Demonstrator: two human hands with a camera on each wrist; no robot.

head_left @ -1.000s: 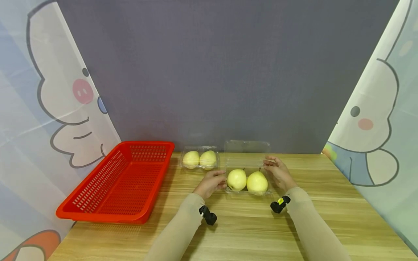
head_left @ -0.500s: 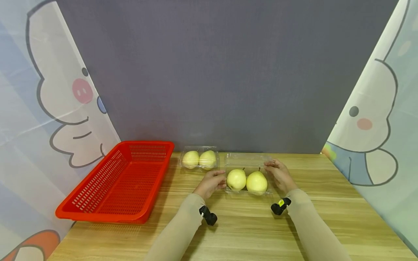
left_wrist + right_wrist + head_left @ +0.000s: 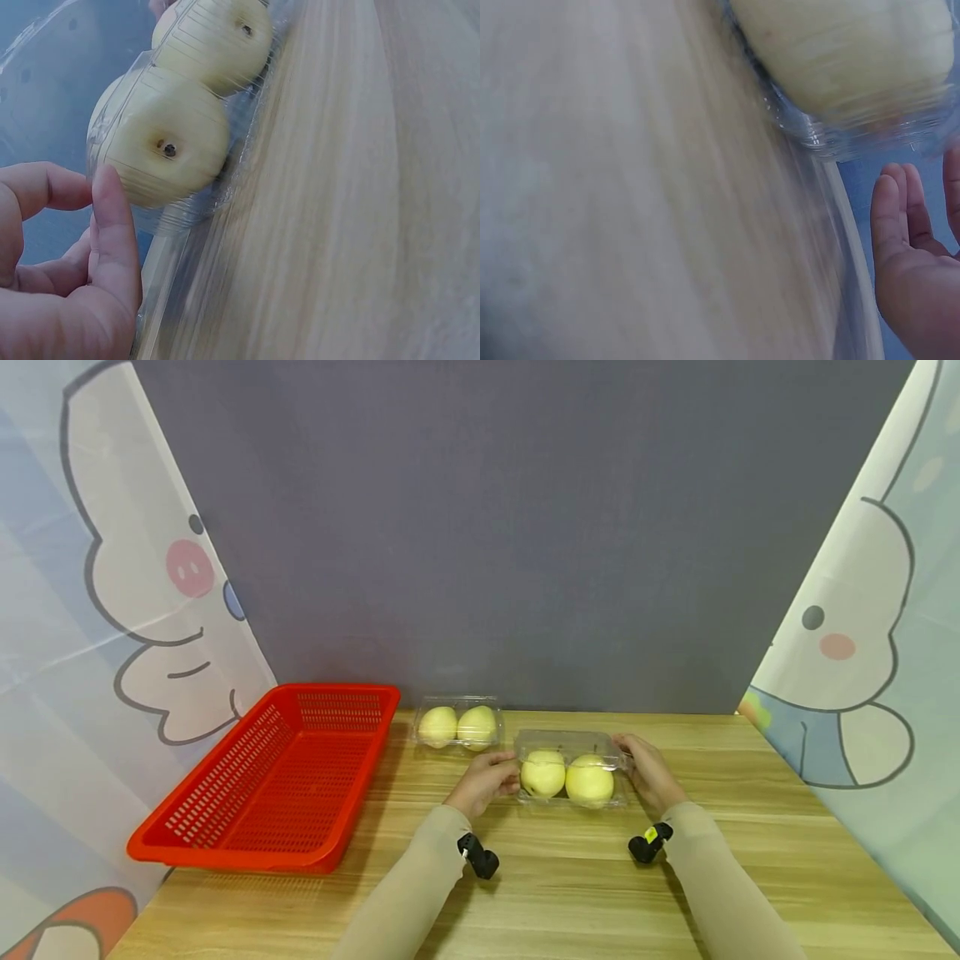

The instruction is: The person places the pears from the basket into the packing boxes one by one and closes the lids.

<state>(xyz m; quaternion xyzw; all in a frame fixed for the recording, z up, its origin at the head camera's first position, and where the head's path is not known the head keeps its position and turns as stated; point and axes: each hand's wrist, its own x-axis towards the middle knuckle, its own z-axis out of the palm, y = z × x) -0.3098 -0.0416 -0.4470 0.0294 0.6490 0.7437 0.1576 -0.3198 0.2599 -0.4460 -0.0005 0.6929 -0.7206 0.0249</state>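
Note:
A clear plastic clamshell box sits on the table with two yellow pears inside, a left pear and a right pear. Its hinged lid is tipped forward over the fruit; whether it meets the base all round cannot be told. At the box's left end my left hand pinches the rim between thumb and finger, as the left wrist view shows. My right hand is at the right end, fingertips against the lid's edge. Its fingers look fairly straight in the blurred right wrist view.
Behind and left of the box, another clear box holds two pears. A red slotted plastic basket stands on the left of the wooden table. A grey panel rises at the table's back edge.
The lid has swung from upright down and forward over the pears, with my right hand moving along at its edge. My left hand keeps its place at the box's left end.

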